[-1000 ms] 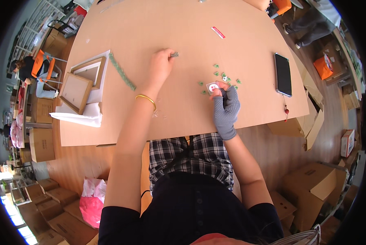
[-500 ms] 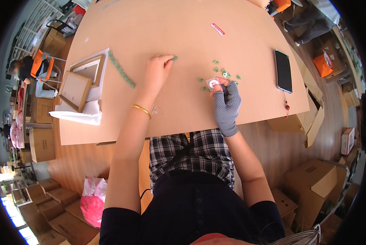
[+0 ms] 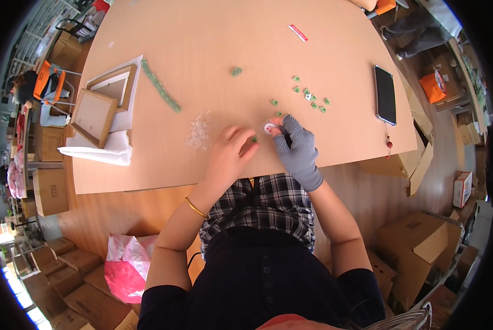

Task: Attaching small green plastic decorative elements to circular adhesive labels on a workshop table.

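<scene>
My bare left hand [image 3: 232, 151], with a gold bangle at the wrist, is near the table's front edge. Its thumb and fingers pinch a small green piece [image 3: 254, 139]. Just to the right, my right hand [image 3: 298, 149] wears a grey dotted glove with bare fingertips and grips a small clear packet [image 3: 269, 127] with a round white-and-red label. A little green cluster [image 3: 235, 71] lies farther off. Several small green pieces [image 3: 314, 105] and a black-and-white ball-like piece [image 3: 308, 96] are scattered beyond my right hand. Clear plastic scraps [image 3: 199, 132] lie left of my left hand.
A long green strip [image 3: 161, 88] lies at the left, beside wooden frames [image 3: 94, 116] on white sheets. A phone [image 3: 385, 94] with a beaded cord rests near the right edge. A red-and-white strip [image 3: 298, 33] lies farther back. Cardboard boxes [image 3: 420, 236] stand on the floor.
My left hand has come back nearer and to the right, leaving the green cluster on the table. My right hand has shifted slightly left and nearer with the packet. The clear scraps are now uncovered.
</scene>
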Motion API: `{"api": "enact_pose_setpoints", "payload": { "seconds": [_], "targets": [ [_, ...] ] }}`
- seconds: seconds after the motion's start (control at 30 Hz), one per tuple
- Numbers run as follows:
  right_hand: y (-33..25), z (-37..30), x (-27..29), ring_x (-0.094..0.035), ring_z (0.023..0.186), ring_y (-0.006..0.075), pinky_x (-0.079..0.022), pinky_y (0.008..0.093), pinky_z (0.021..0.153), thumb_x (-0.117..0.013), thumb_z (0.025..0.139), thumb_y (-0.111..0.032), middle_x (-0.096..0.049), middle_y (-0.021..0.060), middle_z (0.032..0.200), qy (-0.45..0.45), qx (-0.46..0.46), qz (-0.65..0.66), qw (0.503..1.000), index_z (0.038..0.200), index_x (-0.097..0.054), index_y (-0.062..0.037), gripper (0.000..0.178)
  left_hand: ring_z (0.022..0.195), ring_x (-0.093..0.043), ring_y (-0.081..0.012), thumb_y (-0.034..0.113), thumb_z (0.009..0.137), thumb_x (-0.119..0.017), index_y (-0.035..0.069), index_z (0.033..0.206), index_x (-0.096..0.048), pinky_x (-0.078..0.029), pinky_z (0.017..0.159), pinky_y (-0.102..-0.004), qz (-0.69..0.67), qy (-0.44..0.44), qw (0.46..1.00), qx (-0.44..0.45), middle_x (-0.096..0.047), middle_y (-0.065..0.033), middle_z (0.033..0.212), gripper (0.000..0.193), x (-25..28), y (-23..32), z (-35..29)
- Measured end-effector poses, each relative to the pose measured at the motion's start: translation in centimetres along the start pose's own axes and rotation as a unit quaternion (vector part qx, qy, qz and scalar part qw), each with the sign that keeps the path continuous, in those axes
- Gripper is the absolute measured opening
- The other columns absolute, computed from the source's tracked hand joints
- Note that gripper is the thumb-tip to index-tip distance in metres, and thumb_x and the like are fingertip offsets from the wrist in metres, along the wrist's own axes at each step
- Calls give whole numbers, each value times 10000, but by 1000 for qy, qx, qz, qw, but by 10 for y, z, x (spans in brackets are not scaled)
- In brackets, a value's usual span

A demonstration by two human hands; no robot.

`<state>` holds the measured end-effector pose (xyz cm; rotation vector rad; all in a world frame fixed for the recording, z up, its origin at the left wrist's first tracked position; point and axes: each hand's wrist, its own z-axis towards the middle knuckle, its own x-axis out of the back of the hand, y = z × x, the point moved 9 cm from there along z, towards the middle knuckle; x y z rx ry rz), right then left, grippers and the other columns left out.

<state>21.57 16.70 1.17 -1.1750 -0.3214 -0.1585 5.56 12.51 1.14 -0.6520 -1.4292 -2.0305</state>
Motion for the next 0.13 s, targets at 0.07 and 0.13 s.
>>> {"api": "enact_pose_setpoints", "payload": {
  "seconds": [0.07, 0.13],
  "targets": [
    [3, -1, -5, -694, 698, 146, -543, 277, 677, -674, 998, -74, -743, 84, 818, -43, -13, -51, 998, 1117, -687, -11, 135, 987, -671, -329, 111, 870, -782, 60, 1079, -689, -566, 830, -423, -6, -1, 1000, -2, -681, -126, 1077, 235, 1, -2, -4],
    [-3, 0, -10, -783, 827, 235, -606, 370, 735, -712, 982, -113, -771, 171, 923, -58, 16, -111, 992, 1081, -702, -40, 124, 1013, -670, -335, 130, 871, -791, 52, 1082, -689, -571, 843, -419, 11, 5, 1000, -18, -677, -125, 1125, 247, 1, -1, -8]
  ]
}}
